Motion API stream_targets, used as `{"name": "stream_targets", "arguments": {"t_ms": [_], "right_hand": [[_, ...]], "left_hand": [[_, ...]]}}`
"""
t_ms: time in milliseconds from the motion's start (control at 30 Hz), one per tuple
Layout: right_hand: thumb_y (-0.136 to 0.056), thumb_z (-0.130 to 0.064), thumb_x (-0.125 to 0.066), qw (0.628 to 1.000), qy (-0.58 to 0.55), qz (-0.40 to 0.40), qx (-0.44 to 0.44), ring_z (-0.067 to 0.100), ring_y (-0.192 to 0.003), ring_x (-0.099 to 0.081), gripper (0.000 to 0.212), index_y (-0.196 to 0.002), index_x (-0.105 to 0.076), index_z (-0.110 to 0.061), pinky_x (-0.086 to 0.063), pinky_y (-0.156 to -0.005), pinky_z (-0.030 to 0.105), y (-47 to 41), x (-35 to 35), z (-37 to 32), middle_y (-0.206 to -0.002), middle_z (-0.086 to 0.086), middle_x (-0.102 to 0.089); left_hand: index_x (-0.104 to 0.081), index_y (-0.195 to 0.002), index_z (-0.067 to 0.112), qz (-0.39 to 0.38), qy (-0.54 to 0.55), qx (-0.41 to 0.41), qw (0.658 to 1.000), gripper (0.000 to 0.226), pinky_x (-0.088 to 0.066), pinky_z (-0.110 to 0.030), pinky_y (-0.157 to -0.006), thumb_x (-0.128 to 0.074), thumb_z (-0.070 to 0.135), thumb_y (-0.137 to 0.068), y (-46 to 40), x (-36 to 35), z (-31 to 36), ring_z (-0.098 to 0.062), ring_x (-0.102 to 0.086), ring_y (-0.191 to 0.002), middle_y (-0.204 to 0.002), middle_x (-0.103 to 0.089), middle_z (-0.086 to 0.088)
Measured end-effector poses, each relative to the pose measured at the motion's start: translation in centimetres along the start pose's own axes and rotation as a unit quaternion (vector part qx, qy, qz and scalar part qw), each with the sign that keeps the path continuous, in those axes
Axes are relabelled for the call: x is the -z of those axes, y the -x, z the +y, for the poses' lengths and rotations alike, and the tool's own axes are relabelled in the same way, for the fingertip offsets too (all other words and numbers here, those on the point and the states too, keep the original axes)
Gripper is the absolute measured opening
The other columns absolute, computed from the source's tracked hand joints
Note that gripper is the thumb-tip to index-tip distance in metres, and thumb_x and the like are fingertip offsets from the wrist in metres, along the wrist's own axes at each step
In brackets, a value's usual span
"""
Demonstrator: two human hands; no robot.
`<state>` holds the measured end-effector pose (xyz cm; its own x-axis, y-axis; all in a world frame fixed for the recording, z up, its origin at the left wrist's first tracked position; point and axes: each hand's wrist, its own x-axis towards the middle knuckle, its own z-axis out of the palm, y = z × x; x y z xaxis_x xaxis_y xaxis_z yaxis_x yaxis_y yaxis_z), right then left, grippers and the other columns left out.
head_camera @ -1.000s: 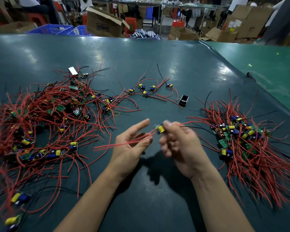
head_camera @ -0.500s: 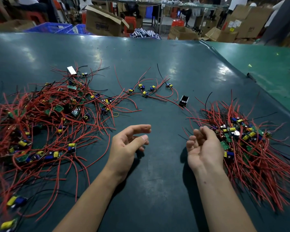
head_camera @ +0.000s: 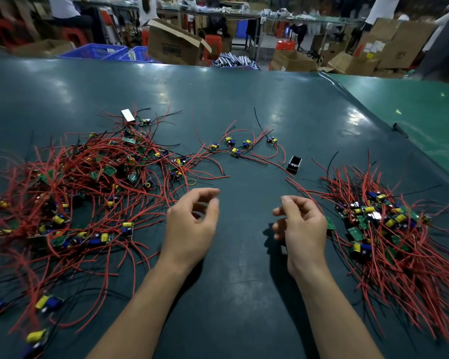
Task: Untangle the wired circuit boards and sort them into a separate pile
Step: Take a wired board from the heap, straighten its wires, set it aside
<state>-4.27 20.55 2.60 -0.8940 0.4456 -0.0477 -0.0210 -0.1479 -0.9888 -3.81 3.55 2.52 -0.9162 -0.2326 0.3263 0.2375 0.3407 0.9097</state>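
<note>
Both hands hover loosely curled and empty above the dark green desk [head_camera: 244,294]: left hand [head_camera: 192,226] beside the tangled red-wired circuit board heap [head_camera: 83,198], right hand [head_camera: 302,226] beside the sorted red-wired board pile [head_camera: 389,229].

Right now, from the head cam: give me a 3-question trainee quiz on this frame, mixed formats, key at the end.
1. True or false: the left hand grips a circuit board.
2. Multiple choice: the small black box on the table lies
A) inside the tangled pile
B) apart on the mat, between the loose row of boards and the sorted pile
C) under the right hand
3. Fill in: most of the wires in both piles are ____ in colour.

Key
1. False; both hands hold nothing, fingers loosely curled.
2. B
3. red
</note>
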Motion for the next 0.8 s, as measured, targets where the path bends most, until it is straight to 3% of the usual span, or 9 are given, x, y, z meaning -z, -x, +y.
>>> {"name": "stream_targets", "arguments": {"t_ms": [100, 233, 333, 467, 567, 633, 800], "right_hand": [[-0.097, -0.013, -0.058, 1.0, 0.022, -0.016, 0.014, 0.009, -0.041, -0.048, 0.013, -0.084, -0.058, -0.013, -0.038, -0.036, 0.021, 0.2, -0.1, 0.2, -0.059, -0.004, -0.063], [-0.096, -0.013, -0.059, 0.998, 0.045, -0.032, 0.029, 0.009, -0.043, -0.049, 0.011, -0.086, -0.061, -0.01, -0.038, -0.037, 0.021, 0.2, -0.1, 0.5, -0.06, -0.003, -0.063], [-0.096, -0.015, -0.06, 0.997, 0.062, -0.034, 0.038, 0.009, -0.045, -0.05, 0.011, -0.086, -0.063, -0.011, -0.039, -0.039, 0.021, 0.0, -0.1, 0.7, -0.061, -0.001, -0.064], [-0.095, -0.015, -0.062, 0.995, 0.075, -0.041, 0.045, 0.009, -0.045, -0.051, 0.01, -0.085, -0.064, -0.012, -0.04, -0.039, 0.024, -0.2, 0.0, 1.0, -0.061, 0.0, -0.064], [-0.094, -0.017, -0.062, 0.994, 0.085, -0.043, 0.054, 0.01, -0.046, -0.052, 0.01, -0.085, -0.065, -0.013, -0.041, -0.039, 0.024, -0.3, 0.1, 1.2, -0.062, 0.001, -0.065], [-0.094, -0.017, -0.063, 0.993, 0.089, -0.045, 0.059, 0.01, -0.046, -0.052, 0.011, -0.084, -0.065, -0.014, -0.041, -0.039, 0.024, -0.4, 0.1, 1.3, -0.061, 0.001, -0.065], [-0.094, -0.017, -0.063, 0.991, 0.105, -0.052, 0.071, 0.01, -0.045, -0.052, 0.012, -0.082, -0.065, -0.015, -0.041, -0.039, 0.023, -0.7, 0.0, 2.1, -0.059, -0.001, -0.064]], "left_hand": [[-0.072, -0.101, 0.008, 0.075, -0.232, -0.113, 0.963, 0.017, -0.048, -0.036, -0.084, -0.069, 0.006, -0.084, -1.6, 3.3, -1.0, -0.027, -0.061, -0.085, -0.094, -0.069, -0.007], [-0.068, -0.113, 0.004, 0.201, -0.352, -0.016, 0.914, 0.026, -0.044, -0.045, -0.088, -0.061, 0.014, -0.089, -4.3, 7.5, -2.1, -0.04, -0.056, -0.099, -0.105, -0.067, -0.019], [-0.065, -0.119, 0.007, 0.178, -0.376, 0.041, 0.908, 0.031, -0.047, -0.045, -0.086, -0.058, 0.02, -0.091, -6.2, 8.9, -1.5, -0.038, -0.058, -0.102, -0.11, -0.066, -0.017], [-0.074, -0.103, 0.014, 0.158, -0.449, 0.081, 0.876, 0.021, -0.051, -0.044, -0.081, -0.065, 0.025, -0.087, -9.6, 11.7, -0.3, -0.042, -0.062, -0.098, -0.104, -0.069, -0.02], [-0.072, -0.105, 0.015, 0.05, -0.524, 0.188, 0.829, 0.025, -0.049, -0.04, -0.075, -0.069, 0.03, -0.085, -11.0, 12.5, -1.0, -0.04, -0.063, -0.097, -0.105, -0.067, -0.018], [-0.069, -0.11, 0.017, 0.008, -0.545, 0.199, 0.814, 0.026, -0.047, -0.038, -0.075, -0.067, 0.031, -0.088, -10.5, 11.7, -2.0, -0.037, -0.063, -0.098, -0.107, -0.067, -0.016], [-0.071, -0.106, 0.014, 0.087, -0.522, 0.143, 0.836, 0.027, -0.051, -0.043, -0.076, -0.064, 0.036, -0.092, -9.9, 10.5, -4.2, -0.04, -0.063, -0.096, -0.099, -0.068, -0.017]]}}
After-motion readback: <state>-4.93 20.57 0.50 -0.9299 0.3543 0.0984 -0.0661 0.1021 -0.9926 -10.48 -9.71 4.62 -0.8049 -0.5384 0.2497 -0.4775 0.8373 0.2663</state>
